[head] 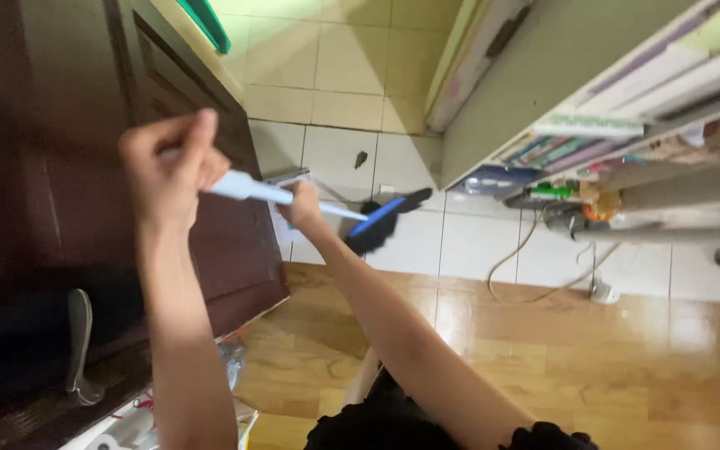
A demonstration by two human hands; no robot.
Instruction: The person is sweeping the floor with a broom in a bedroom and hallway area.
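Both of my hands grip a broom by its pale blue-white handle (252,190). My left hand (168,167) is closed around the handle's upper end, in front of the dark door. Lower down the handle, my right hand (303,204) is closed just above the black and blue brush head (381,221). The brush head rests over the pale tiled floor (339,79), close to where the tiles meet the wooden floor (543,350).
A dark brown wooden door (52,167) with a metal handle (77,346) fills the left side. A shelf unit (627,108) with books and small items stands at the right. A thin cable (527,258) lies on the tiles. A small dark speck (361,158) sits beyond the brush.
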